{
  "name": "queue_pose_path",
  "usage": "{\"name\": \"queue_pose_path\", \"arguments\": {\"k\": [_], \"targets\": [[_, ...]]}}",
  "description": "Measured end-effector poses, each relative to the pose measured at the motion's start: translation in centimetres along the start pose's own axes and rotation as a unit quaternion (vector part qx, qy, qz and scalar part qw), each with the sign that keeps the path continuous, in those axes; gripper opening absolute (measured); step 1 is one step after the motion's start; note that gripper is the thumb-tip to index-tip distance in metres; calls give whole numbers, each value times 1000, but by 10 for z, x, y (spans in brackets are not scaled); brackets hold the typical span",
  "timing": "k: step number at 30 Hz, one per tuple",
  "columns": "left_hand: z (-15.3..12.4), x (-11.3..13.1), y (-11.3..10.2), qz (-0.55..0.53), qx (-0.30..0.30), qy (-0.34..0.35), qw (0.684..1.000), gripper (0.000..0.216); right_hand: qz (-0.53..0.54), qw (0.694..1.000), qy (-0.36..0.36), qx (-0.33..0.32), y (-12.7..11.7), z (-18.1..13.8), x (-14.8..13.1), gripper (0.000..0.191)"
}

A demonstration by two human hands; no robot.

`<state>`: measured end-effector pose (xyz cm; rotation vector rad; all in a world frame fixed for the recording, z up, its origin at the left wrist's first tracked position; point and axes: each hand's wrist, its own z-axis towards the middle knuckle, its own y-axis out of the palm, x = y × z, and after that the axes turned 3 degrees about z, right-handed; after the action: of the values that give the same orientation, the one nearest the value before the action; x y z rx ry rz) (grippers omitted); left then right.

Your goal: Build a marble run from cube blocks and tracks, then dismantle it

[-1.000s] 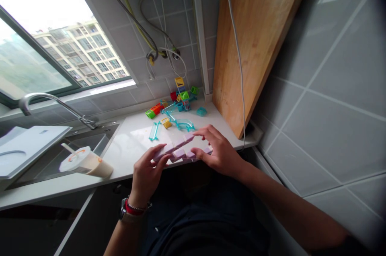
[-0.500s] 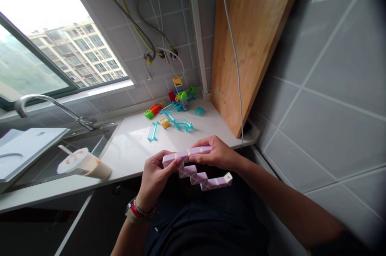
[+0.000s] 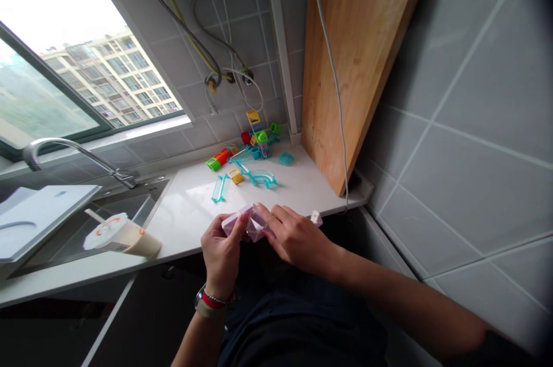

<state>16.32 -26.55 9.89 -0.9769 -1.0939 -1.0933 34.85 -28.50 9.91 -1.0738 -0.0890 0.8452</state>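
Note:
A lilac snake puzzle (image 3: 256, 229) with pale edge lines is held between my two hands, in front of the counter's edge. My left hand (image 3: 224, 246) grips its left end, thumb on top and fingers underneath. Over the middle lies my right hand (image 3: 298, 237), its fingers closed round the segments and hiding much of them. One whitish end piece (image 3: 316, 218) of the puzzle sticks out beyond the right hand's knuckles. A watch and bracelets (image 3: 211, 301) sit on the left wrist.
Colourful plastic toy parts (image 3: 259, 142) and turquoise track pieces (image 3: 254, 174) lie on the white counter (image 3: 190, 205). At the left, a lidded drink cup (image 3: 125, 235) stands by the sink (image 3: 151, 191). A wooden board (image 3: 345, 67) leans on the wall behind a hanging white cable (image 3: 330, 61).
My right hand has come down and turned palm inward over the puzzle. The zigzag tail that hung below is now folded or covered, with only its end showing at the right.

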Motion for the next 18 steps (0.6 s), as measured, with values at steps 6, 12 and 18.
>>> {"name": "queue_pose_path", "arguments": {"k": [6,12,18], "targets": [[2,-5,6,-73,21,-43,996,33,-30,999,-13,2,8,-2,-7,63],[-4,1,13,-239,-53,-140,959,47,42,995,-37,85,12,-4,0,50],[-12,3,31,-335,-64,-287,895,32,46,986,-50,151,20,-4,4,29]]}}
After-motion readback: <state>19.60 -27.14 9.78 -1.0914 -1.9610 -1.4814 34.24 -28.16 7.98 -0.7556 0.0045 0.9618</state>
